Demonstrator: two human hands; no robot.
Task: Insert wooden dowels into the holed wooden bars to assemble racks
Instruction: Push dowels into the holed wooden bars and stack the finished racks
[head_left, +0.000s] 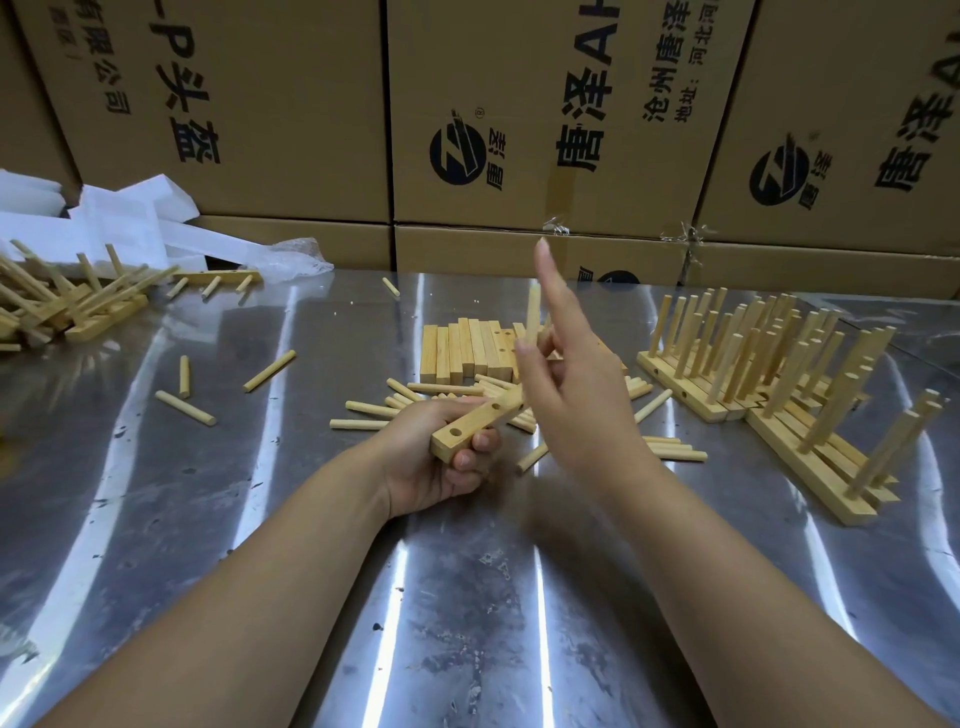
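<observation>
Fitting a dowel (533, 312) into a bar (475, 422).
Left-hand grip (441, 460) holds bar, right-hand grip (571, 395) pinches dowel; keep it square to the bar.

Cardboard boxes (545, 78) read 唐泽, 沧州唐泽.

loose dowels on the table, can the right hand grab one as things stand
Probably not yet: the right hand pinches an upright dowel at the bar that the left hand grips. The loose dowels lie uncovered close by, so nothing else blocks it.
</observation>
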